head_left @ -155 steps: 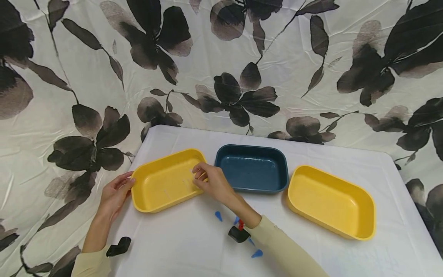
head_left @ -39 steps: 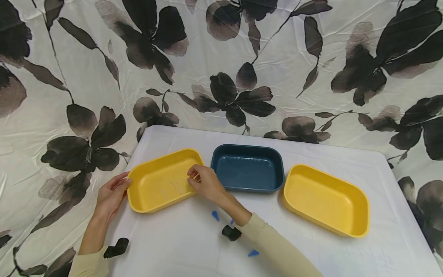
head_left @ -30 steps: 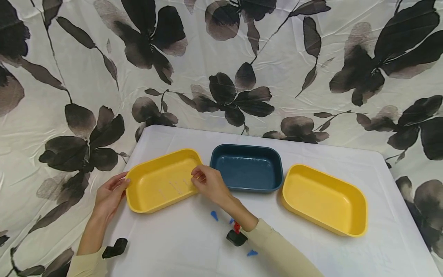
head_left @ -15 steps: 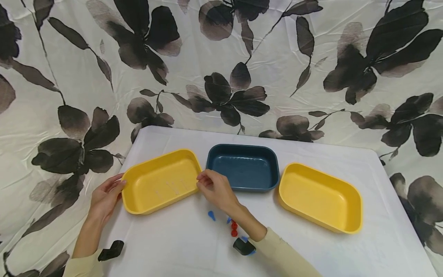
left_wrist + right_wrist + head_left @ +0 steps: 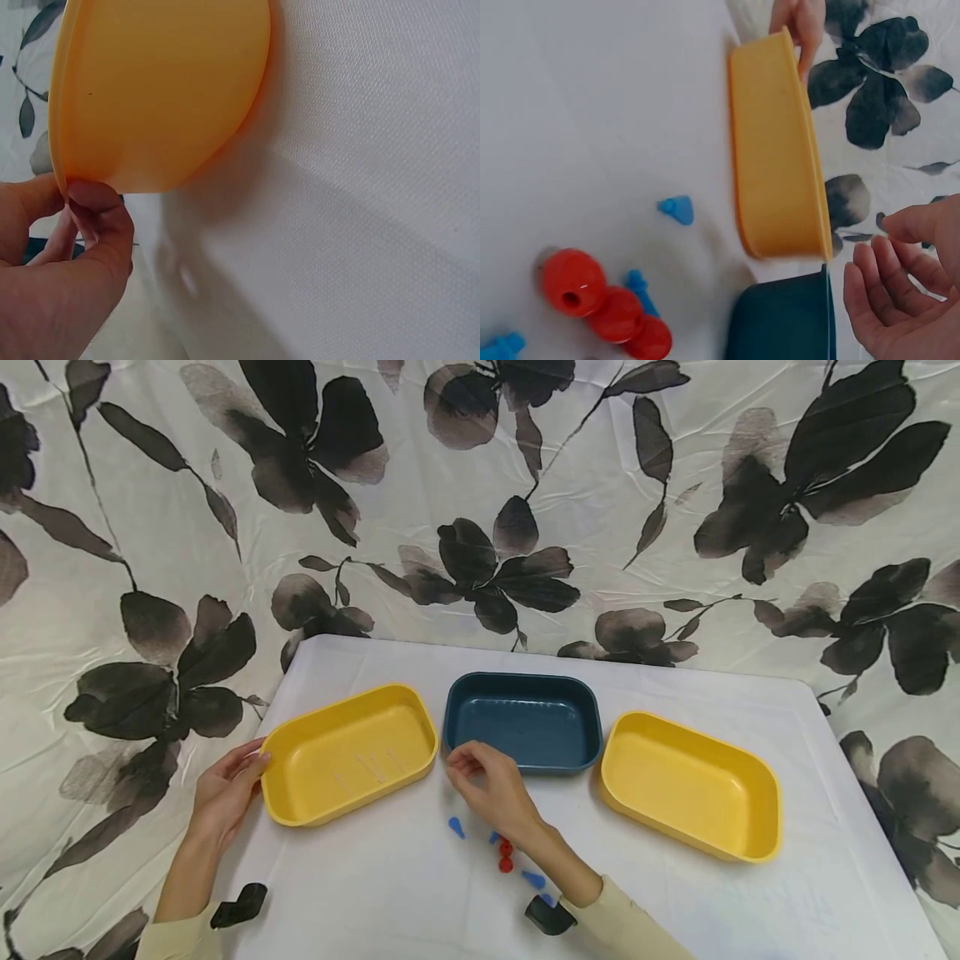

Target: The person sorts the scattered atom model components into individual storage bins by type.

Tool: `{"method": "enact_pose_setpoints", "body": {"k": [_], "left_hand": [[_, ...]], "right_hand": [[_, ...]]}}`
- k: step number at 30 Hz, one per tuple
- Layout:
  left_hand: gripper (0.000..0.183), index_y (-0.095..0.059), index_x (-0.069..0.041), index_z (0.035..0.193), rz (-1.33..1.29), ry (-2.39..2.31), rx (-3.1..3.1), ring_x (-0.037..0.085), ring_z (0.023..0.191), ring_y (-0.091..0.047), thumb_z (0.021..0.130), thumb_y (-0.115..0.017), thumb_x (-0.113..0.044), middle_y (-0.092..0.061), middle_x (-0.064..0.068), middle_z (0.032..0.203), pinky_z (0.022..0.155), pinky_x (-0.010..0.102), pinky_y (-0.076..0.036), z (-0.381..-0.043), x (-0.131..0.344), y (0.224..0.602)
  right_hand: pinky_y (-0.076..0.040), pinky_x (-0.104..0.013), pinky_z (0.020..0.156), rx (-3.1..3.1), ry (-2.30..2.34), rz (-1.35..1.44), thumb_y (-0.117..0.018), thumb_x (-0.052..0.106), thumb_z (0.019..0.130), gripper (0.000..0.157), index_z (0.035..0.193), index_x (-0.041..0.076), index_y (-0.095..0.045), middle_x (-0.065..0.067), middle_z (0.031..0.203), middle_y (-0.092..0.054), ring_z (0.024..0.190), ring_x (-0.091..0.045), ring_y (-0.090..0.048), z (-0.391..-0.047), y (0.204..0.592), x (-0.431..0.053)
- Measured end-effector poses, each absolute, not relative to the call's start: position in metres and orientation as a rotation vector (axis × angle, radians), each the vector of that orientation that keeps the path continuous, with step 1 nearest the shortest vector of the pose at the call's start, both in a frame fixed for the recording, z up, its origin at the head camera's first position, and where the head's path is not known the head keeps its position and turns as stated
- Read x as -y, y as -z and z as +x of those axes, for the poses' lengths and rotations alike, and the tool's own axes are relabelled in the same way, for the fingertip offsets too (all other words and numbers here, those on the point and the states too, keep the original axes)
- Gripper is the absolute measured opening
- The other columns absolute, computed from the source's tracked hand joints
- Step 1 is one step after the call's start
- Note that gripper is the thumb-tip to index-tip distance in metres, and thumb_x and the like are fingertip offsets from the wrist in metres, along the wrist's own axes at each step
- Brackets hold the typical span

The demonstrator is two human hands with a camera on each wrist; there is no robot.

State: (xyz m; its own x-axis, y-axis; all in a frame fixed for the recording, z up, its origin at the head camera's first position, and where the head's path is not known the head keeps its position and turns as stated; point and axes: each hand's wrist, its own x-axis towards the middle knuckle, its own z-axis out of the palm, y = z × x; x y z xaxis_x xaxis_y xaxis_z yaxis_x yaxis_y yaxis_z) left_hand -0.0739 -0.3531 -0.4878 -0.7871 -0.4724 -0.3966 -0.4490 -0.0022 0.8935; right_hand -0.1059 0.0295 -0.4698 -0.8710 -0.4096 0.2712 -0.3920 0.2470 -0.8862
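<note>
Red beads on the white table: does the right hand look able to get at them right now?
Probably yes: the right hand looks empty and would mainly need to draw back. The red beads lie uncovered with nothing standing in between, though a blue piece sits close beside them.

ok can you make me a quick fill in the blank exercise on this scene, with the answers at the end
1. In the head view, the yellow tray on the left is gripped by the person's ____ hand.
2. The dark blue tray stands ____ that tray and the other yellow tray.
3. In the right wrist view, the round pieces near the small blue pieces are coloured ____.

Missing words: left; between; red
</note>
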Motion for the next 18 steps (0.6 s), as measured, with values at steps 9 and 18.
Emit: {"method": "enact_pose_setpoints", "body": {"k": [9, 18], "left_hand": [[0.061, -0.047, -0.009, 0.154, 0.979, 1.983, 2.167, 0.001, 0.084, -0.061, 0.100, -0.068, -0.031, -0.057, -0.010, 0.104, 0.073, 0.011, -0.053, -0.071, 0.349, 0.484], [0.052, -0.055, -0.002, 0.145, 0.916, 1.478, 2.455, 0.001, 0.077, -0.055, 0.104, -0.060, -0.034, -0.058, 0.001, 0.108, 0.066, 0.010, -0.052, -0.069, 0.341, 0.480]], "right_hand": [[-0.060, -0.035, 0.080, -2.519, 1.768, -0.808, -0.073, 0.001, 0.094, 0.010, 0.103, 0.001, -0.069, -0.004, 0.094, -0.068, 0.085, -0.017, -0.065, -0.096, 0.475, -0.046], [-0.060, -0.033, 0.080, -2.535, 1.765, -0.833, -0.072, 0.001, 0.094, 0.012, 0.105, 0.000, -0.069, -0.004, 0.095, -0.069, 0.086, -0.016, -0.066, -0.091, 0.479, -0.060]]}}
